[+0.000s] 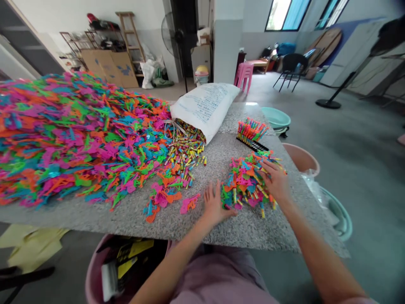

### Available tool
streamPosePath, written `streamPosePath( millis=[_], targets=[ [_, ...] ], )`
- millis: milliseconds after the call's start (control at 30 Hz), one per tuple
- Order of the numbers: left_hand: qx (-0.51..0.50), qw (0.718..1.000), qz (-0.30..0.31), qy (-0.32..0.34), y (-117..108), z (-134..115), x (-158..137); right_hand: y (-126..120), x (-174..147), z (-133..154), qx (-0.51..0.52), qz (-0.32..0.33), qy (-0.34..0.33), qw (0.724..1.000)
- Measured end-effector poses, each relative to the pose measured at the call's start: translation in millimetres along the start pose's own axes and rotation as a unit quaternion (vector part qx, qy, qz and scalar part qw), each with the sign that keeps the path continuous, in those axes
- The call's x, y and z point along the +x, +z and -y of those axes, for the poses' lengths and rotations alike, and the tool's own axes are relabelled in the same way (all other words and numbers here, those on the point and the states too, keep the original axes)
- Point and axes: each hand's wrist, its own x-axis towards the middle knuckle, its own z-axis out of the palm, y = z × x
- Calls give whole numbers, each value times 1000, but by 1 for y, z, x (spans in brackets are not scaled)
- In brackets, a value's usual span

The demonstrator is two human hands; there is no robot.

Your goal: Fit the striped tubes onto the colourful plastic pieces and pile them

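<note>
A small heap of colourful plastic pieces and printed tubes [245, 179] lies on the speckled stone table [126, 221], between my two hands. At the heap's left edge, my left hand [215, 204] rests with fingers spread. My right hand [274, 179] lies over the heap's right side, fingers stretched out across the pieces. Behind the heap stands a black slotted rack [257, 145] with several upright colourful pieces [250, 130] in it. A few loose pink and orange pieces [189, 204] are just left of my left hand.
A huge pile of bright plastic pieces [79, 139] covers the table's left. Printed tubes [188, 147] spill from a white woven sack [205, 105]. Basins, one pink [300, 157] and one green [346, 219], stand along the right edge. A pink tub [95, 270] sits below the front edge.
</note>
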Motion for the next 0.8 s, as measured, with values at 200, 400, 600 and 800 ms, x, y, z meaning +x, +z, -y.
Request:
streamPosePath(
  millis=[200, 400, 600, 800],
  targets=[
    [71, 996, -16, 58, 81, -15, 19, 22, -31, -47, -75, -44, -10, 996],
    [18, 997, -8, 77, 94, -46, 55, 26, -22, -68, -65, -88, -14, 994],
    [46, 990, 8, 131, 28, -5, 13, 28, -33, -16, -63, -113, 11, 991],
    [260, 955, -142, -20, -56, 85, -47, 124, -33, 88, 85, 259, -45, 961]
  ],
)
